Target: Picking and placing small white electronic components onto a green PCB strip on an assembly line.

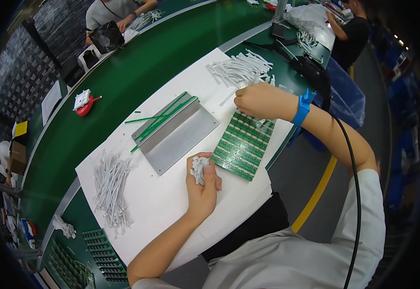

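Observation:
A green circuit board panel, marked off in rows of small boards, lies tilted on the white sheet in front of me. My left hand is closed around a clump of small white pieces, its fingers near the panel's lower left corner. Over the panel's far edge, my right hand has its fingers pinched together; what they hold, if anything, is hidden. A blue wrist strap with a black cord sits on my right wrist. Just beyond that hand is a pile of white strips.
An angled grey metal plate with green strips stands left of the panel. Another bundle of white strips lies at the sheet's left. More green boards are at lower left. Co-workers sit across the green belt and far right.

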Motion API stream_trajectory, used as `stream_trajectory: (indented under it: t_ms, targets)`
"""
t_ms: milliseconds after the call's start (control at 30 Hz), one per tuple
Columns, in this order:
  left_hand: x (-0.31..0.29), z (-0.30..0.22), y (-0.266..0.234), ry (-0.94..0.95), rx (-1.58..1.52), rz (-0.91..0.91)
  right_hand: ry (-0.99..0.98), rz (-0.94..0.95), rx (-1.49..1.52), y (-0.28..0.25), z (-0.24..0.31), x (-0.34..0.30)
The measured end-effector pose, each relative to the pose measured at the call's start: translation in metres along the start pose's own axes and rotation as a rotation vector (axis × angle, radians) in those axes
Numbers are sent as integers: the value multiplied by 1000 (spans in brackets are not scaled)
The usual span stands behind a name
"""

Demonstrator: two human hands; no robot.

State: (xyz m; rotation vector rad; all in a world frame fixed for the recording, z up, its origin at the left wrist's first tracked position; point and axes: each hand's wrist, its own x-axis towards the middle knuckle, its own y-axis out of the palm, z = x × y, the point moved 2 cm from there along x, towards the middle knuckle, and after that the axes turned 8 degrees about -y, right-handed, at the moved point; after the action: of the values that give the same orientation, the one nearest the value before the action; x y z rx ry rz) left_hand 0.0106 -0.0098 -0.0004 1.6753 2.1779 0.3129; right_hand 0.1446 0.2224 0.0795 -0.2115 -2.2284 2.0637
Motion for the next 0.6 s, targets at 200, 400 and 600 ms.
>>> stream_trajectory:
  t_ms: [200, 400, 600]
  targets:
    - [9, -8, -12, 300, 337, -40, 121, 27, 173, -4, -5, 5]
    - [9, -11, -12, 198, 350, -1, 154, 93, 200, -3, -10, 9]
    - [10, -10, -9, 204, 376, -22, 125, -18, 240, -5, -12, 9]
